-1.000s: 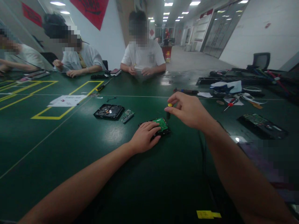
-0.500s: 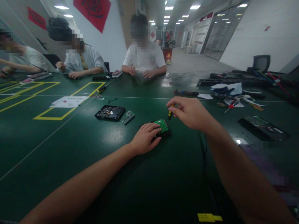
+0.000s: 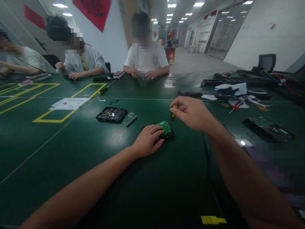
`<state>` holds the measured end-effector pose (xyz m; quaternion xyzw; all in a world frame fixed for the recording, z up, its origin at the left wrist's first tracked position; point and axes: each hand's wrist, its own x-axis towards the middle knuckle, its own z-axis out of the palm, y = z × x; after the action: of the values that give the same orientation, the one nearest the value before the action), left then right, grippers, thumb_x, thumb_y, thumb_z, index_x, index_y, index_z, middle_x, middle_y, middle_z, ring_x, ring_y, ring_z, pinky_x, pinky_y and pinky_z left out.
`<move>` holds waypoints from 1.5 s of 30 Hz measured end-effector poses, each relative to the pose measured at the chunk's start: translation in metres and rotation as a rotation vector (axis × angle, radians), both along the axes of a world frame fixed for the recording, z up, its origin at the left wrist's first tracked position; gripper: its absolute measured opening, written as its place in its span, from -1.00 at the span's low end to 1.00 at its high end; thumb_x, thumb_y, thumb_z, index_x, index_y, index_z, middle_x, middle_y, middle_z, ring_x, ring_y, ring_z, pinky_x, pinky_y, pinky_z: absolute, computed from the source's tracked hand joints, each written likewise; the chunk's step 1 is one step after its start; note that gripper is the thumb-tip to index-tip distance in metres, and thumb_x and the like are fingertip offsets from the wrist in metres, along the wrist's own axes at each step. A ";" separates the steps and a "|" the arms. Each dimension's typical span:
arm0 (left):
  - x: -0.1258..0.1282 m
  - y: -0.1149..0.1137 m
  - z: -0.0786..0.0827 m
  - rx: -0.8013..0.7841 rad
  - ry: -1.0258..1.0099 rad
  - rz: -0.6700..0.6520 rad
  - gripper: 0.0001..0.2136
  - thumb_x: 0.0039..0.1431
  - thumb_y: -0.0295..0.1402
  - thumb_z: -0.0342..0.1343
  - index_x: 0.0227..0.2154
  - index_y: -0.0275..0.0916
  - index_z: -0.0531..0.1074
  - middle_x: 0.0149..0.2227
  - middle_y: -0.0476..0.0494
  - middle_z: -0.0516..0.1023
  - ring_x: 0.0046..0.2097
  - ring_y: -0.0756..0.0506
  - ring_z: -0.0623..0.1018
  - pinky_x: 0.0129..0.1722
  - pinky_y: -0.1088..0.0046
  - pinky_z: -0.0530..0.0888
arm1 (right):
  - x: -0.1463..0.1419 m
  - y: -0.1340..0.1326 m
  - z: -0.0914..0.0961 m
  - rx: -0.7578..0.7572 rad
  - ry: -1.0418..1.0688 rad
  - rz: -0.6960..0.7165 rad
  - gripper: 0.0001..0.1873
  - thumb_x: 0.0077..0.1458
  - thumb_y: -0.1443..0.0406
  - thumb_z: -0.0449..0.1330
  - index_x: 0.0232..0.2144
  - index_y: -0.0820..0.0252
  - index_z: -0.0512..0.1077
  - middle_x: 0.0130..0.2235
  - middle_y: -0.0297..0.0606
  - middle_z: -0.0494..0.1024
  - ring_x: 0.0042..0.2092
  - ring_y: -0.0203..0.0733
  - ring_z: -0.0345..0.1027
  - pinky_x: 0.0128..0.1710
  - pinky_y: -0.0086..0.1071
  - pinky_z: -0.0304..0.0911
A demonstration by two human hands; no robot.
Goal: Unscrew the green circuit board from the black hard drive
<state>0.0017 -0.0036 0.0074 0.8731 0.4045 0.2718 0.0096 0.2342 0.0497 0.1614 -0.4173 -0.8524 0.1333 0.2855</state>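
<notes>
A hard drive (image 3: pixel 170 136) with a green circuit board (image 3: pixel 166 126) facing up lies on the table in front of me. My left hand (image 3: pixel 149 140) rests across its left part, fingers stretched out over the board and thumb by the near edge, covering much of the drive. A small yellow and black screwdriver (image 3: pixel 173 115) is pinched in my right hand (image 3: pixel 190 113). Its shaft points down at the board's right edge; the exact contact of the tip is too small to tell. Left of the drive lie a loose circuit board (image 3: pixel 130 119) and a black drive casing (image 3: pixel 111 114).
Another drive with a board (image 3: pixel 269 128) lies at right. Beyond it are a red screwdriver (image 3: pixel 235 107), a glove (image 3: pixel 231 89) and cables. A white paper sheet (image 3: pixel 69 103) and another yellow-black screwdriver (image 3: pixel 104 89) lie at left. Several people sit across the green table (image 3: pixel 78 149).
The view has shifted very slightly. Both hands stay in nearly the same places, the left on the hard drive and the right with the screwdriver upright at the board's edge.
</notes>
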 end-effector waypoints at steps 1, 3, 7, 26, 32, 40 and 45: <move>0.000 0.000 0.000 0.002 0.001 0.001 -0.64 0.42 -0.24 0.13 0.20 -0.21 0.45 0.23 -0.29 0.52 0.28 -0.31 0.48 0.30 -0.08 0.42 | 0.001 0.000 0.001 -0.004 -0.006 0.024 -0.85 0.27 0.28 0.23 -0.15 0.14 0.58 -0.23 -0.21 0.69 -0.27 -0.09 0.55 -0.20 -0.23 0.34; 0.001 0.000 0.001 0.003 0.000 0.001 -0.64 0.42 -0.24 0.12 0.20 -0.22 0.45 0.23 -0.30 0.52 0.28 -0.31 0.48 0.30 -0.08 0.41 | 0.002 -0.001 0.002 -0.020 -0.025 0.063 -0.80 0.27 0.33 0.20 -0.11 0.13 0.59 -0.28 -0.25 0.68 -0.28 -0.11 0.55 -0.20 -0.26 0.33; 0.001 -0.001 0.002 -0.003 -0.006 0.002 -0.64 0.42 -0.23 0.12 0.19 -0.21 0.46 0.22 -0.30 0.52 0.28 -0.31 0.48 0.31 -0.08 0.41 | 0.002 -0.001 0.002 -0.003 -0.040 0.023 -0.81 0.26 0.31 0.22 -0.10 0.17 0.57 -0.33 -0.24 0.66 -0.29 -0.10 0.54 -0.21 -0.27 0.32; 0.002 -0.001 0.001 -0.020 -0.021 0.008 -0.64 0.40 -0.25 0.14 0.20 -0.17 0.46 0.22 -0.28 0.52 0.28 -0.31 0.48 0.30 -0.12 0.41 | 0.002 -0.003 0.003 -0.050 -0.001 0.016 -0.80 0.25 0.30 0.24 -0.08 0.17 0.55 -0.26 -0.20 0.69 -0.31 -0.10 0.56 -0.22 -0.24 0.35; 0.001 0.000 0.001 -0.003 -0.008 0.003 -0.64 0.41 -0.23 0.13 0.19 -0.20 0.46 0.23 -0.29 0.52 0.28 -0.31 0.48 0.31 -0.10 0.41 | 0.002 -0.002 0.000 -0.020 0.015 -0.012 -0.87 0.24 0.25 0.28 -0.18 0.15 0.54 -0.24 -0.18 0.68 -0.23 -0.06 0.56 -0.23 -0.25 0.35; 0.001 -0.001 0.002 -0.009 -0.004 0.002 -0.64 0.42 -0.24 0.13 0.20 -0.19 0.46 0.22 -0.31 0.52 0.28 -0.31 0.48 0.30 -0.10 0.41 | 0.001 -0.007 0.007 -0.034 -0.020 0.082 -0.78 0.25 0.34 0.21 -0.09 0.13 0.58 -0.22 -0.23 0.70 -0.25 -0.10 0.57 -0.22 -0.27 0.34; 0.000 -0.001 0.002 -0.016 -0.017 0.004 -0.64 0.42 -0.24 0.13 0.20 -0.16 0.46 0.23 -0.29 0.52 0.29 -0.31 0.48 0.30 -0.12 0.42 | 0.005 0.000 0.005 0.033 -0.040 -0.025 -0.85 0.21 0.24 0.29 -0.19 0.14 0.58 -0.30 -0.21 0.69 -0.26 -0.05 0.55 -0.22 -0.24 0.33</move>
<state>0.0020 -0.0048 0.0099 0.8700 0.4081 0.2762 0.0193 0.2395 0.0493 0.1661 -0.4257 -0.8549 0.1073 0.2766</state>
